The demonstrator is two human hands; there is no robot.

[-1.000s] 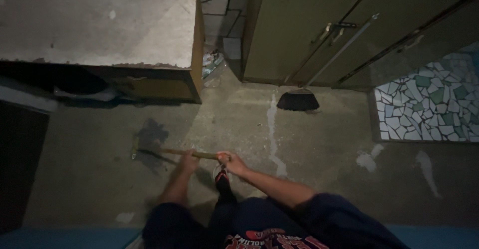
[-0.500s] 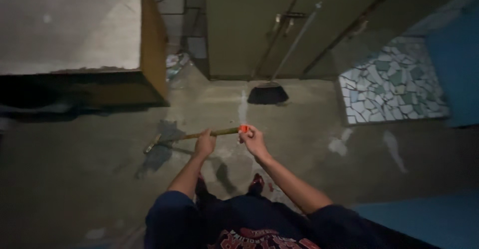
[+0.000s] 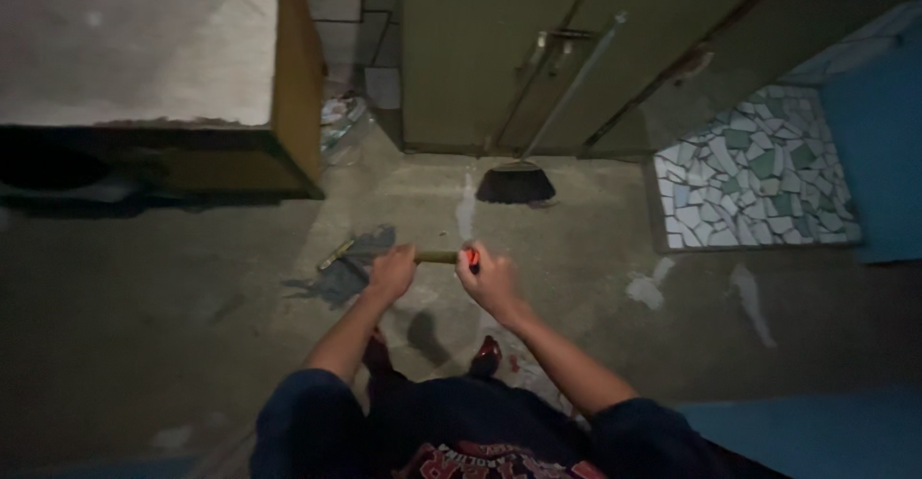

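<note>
Head view, left hand [image 3: 392, 274]: closed around the yellowish stick handle [image 3: 437, 257], knuckles up.
Head view, right hand [image 3: 490, 281]: wrapped over the handle's near end, beside the red cap [image 3: 473, 259].
Handle position: level across the middle of the floor, running left and down toward a tip [image 3: 335, 254] that touches the dark wet patch [image 3: 348, 270].
Concrete floor [image 3: 173, 325]: grey, stained with pale smears (dim light, details faint).
Far side: black broom [image 3: 516, 181] leaning against the olive door [image 3: 480, 47], well apart from both hands.
Far left: wooden counter [image 3: 144, 47] with a pale top.
Right: mosaic tile patch [image 3: 754, 172] next to a blue wall [image 3: 879, 153].
Doing it well (a judgement): keep both grips firm and spaced, hold the tip low on the patch, stay balanced over the feet.
</note>
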